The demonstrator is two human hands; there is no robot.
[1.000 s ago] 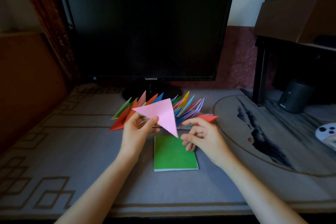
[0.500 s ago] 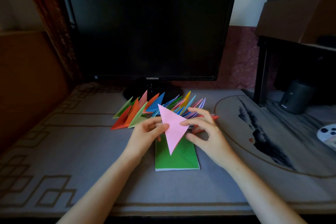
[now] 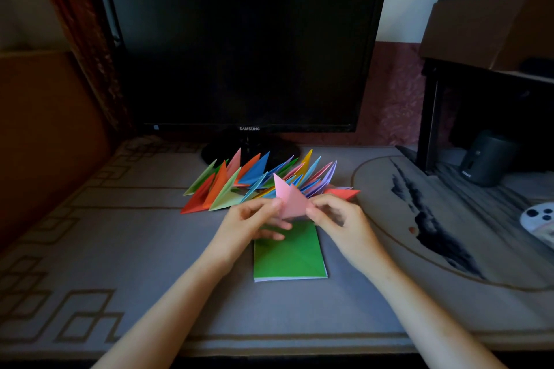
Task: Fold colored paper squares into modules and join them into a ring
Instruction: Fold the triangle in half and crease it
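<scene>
Above the stack of green paper squares [image 3: 289, 257], near the middle of the grey desk mat [image 3: 126, 249], the pink paper [image 3: 290, 200] is pinched from both sides: left hand [image 3: 254, 223] on its left edge, right hand [image 3: 340, 223] on its right. Half a second ago it hung as a flat triangle, tip pointing down toward the stack; now it is partly folded, with two points standing up. Just beyond it, the row of finished coloured modules [image 3: 257, 180] lies as before. Farther back, the dark monitor [image 3: 239, 48] reads "SAMSUNG" on its lower bezel.
</scene>
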